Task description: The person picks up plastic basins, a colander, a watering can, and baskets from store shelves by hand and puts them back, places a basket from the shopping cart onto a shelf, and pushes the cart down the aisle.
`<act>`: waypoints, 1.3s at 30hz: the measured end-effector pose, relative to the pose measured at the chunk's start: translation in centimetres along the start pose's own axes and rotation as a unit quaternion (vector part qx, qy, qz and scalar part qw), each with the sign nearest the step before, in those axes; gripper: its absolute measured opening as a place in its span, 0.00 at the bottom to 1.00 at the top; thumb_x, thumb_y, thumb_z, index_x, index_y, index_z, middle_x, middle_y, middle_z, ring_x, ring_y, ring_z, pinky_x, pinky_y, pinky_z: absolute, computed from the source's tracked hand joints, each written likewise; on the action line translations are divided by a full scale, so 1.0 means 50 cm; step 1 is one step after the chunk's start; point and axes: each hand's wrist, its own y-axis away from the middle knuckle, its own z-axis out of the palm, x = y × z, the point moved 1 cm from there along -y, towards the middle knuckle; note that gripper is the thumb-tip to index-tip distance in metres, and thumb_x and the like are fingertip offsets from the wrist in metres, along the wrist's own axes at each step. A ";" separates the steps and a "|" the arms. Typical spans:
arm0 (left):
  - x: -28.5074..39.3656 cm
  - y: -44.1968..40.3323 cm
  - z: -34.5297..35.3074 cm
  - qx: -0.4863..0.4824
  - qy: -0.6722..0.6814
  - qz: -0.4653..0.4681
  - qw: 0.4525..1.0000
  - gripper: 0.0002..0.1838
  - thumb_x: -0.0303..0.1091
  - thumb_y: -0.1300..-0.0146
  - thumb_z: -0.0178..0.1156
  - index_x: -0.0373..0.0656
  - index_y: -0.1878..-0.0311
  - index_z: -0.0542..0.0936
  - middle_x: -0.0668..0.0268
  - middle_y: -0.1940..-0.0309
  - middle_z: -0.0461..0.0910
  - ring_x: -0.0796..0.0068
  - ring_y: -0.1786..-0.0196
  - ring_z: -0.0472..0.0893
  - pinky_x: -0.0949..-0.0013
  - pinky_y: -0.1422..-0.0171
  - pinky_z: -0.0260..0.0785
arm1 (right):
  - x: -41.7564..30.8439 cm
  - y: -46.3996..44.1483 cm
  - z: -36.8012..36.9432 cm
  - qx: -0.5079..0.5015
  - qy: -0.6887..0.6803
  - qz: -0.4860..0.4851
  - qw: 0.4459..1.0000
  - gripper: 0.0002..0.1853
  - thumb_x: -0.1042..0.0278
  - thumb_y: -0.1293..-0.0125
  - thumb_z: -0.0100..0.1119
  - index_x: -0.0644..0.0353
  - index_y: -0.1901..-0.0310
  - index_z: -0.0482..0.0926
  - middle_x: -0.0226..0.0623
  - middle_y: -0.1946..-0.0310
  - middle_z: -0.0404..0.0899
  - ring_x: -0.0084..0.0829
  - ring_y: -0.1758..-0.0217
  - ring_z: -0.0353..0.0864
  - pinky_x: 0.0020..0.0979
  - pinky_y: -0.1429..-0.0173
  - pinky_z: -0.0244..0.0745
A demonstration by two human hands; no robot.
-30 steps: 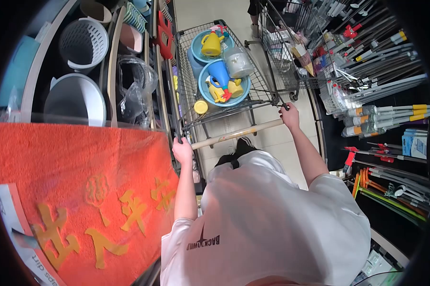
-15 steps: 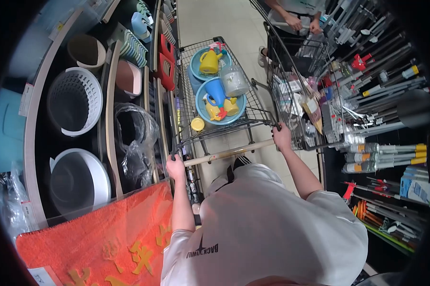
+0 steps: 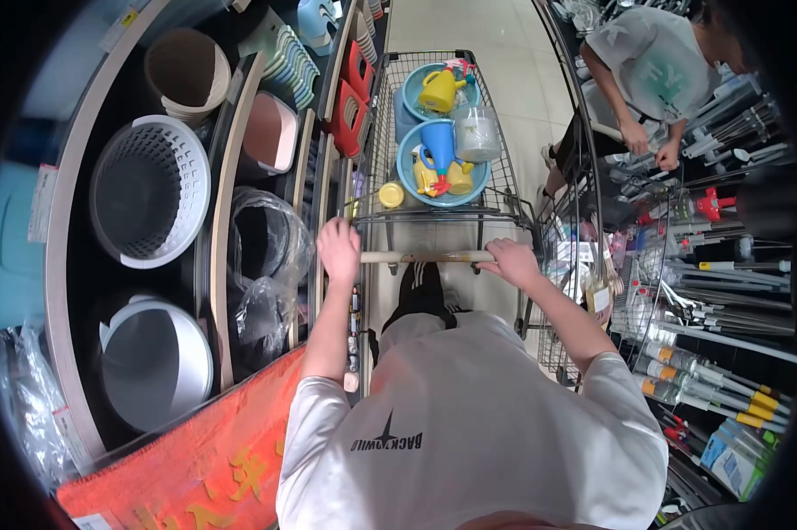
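My left hand [image 3: 338,251] is closed at the left end of a pale cart handle [image 3: 416,257]. Near the handle's right end, my right hand [image 3: 512,263] is wrapped round the bar. Ahead of both hands is a wire shopping cart [image 3: 504,190]. Two blue basins lie in it: the far basin [image 3: 413,84] bears a yellow spray bottle [image 3: 439,91], and the near basin [image 3: 480,181] bears a blue spray bottle [image 3: 437,141] and yellow items. A clear tub [image 3: 477,134] sits at their right, and a yellow-lidded jar [image 3: 390,195] stands at the near left corner.
Shelves on the left hold a perforated basket [image 3: 142,190], a grey bin [image 3: 151,367] and red stools [image 3: 350,119]. An orange-red mat [image 3: 195,442] lies low left. At right, another person [image 3: 655,66] stands by a second cart; poles and brushes [image 3: 725,371] hang beyond.
The view has shifted along the aisle, and my cart now points straighter ahead. My right hand has moved inward along the handle. The other person and their cart have come closer on the right.
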 end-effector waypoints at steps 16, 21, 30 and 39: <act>0.039 -0.303 0.174 -0.278 0.071 0.115 0.951 0.09 0.34 0.51 0.73 0.48 0.67 0.83 0.60 0.66 0.85 0.50 0.58 0.86 0.47 0.56 0.78 | 0.194 -0.340 -0.040 -0.029 0.054 0.152 0.986 0.12 0.54 0.44 0.66 0.54 0.67 0.88 0.43 0.69 0.88 0.47 0.63 0.89 0.47 0.57 0.84; 0.035 -0.405 0.234 -0.302 0.078 0.139 0.940 0.11 0.35 0.52 0.75 0.47 0.67 0.82 0.60 0.65 0.84 0.52 0.55 0.85 0.48 0.52 0.76 | 0.253 -0.428 -0.060 -0.031 0.056 0.144 0.987 0.11 0.56 0.44 0.67 0.55 0.66 0.87 0.42 0.68 0.87 0.45 0.62 0.89 0.45 0.57 0.84; 0.057 -0.529 0.336 -0.264 0.017 0.130 0.956 0.17 0.35 0.55 0.77 0.51 0.62 0.82 0.68 0.62 0.81 0.63 0.52 0.82 0.56 0.47 0.71 | 0.390 -0.600 -0.037 -0.035 0.042 0.121 0.991 0.11 0.55 0.43 0.64 0.52 0.66 0.86 0.39 0.68 0.87 0.44 0.63 0.89 0.46 0.59 0.83; 0.038 -0.672 0.449 -0.220 0.010 0.126 0.967 0.16 0.35 0.56 0.76 0.54 0.64 0.81 0.71 0.64 0.79 0.66 0.53 0.80 0.58 0.48 0.70 | 0.481 -0.762 -0.048 0.017 0.043 0.106 0.993 0.09 0.58 0.46 0.68 0.53 0.70 0.84 0.37 0.72 0.85 0.43 0.68 0.88 0.44 0.63 0.83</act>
